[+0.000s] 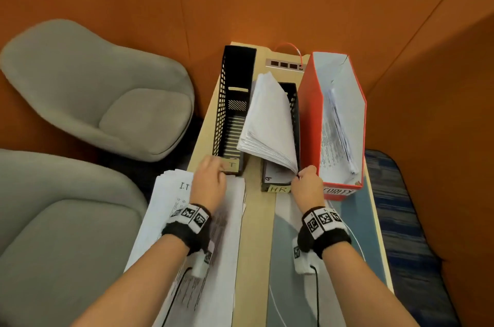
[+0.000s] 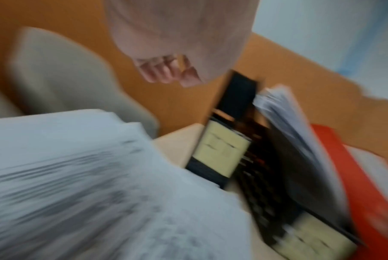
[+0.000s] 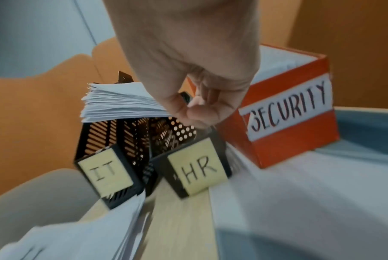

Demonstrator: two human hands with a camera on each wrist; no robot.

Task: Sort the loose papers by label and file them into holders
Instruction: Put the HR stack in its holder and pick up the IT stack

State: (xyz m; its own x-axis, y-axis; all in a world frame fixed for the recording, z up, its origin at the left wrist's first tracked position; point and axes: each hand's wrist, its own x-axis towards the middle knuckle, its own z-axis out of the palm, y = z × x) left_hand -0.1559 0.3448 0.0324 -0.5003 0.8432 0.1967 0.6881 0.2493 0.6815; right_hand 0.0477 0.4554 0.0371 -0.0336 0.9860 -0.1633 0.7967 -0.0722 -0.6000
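Observation:
Three holders stand on the narrow table: a black mesh IT holder (image 1: 224, 112) (image 3: 106, 172), a black HR holder (image 1: 279, 189) (image 3: 199, 167) and a red SECURITY holder (image 1: 310, 118) (image 3: 288, 105) with papers inside. My right hand (image 1: 307, 179) (image 3: 188, 109) pinches the near corner of a thick paper stack (image 1: 267, 123) (image 3: 121, 103). The stack is tilted over the HR holder, its lower edge inside. My left hand (image 1: 211, 174) (image 2: 166, 70) hovers over the IT-marked paper pile (image 1: 187, 219) (image 2: 77, 176) by the IT holder's front, fingers loosely curled and holding nothing.
Two grey chairs (image 1: 107, 91) (image 1: 53, 233) stand close on the left of the table. Orange walls enclose the far end and the right side. A socket strip (image 1: 284, 64) with a red cable sits behind the holders. The table's bare wood strip (image 1: 254, 246) runs between my arms.

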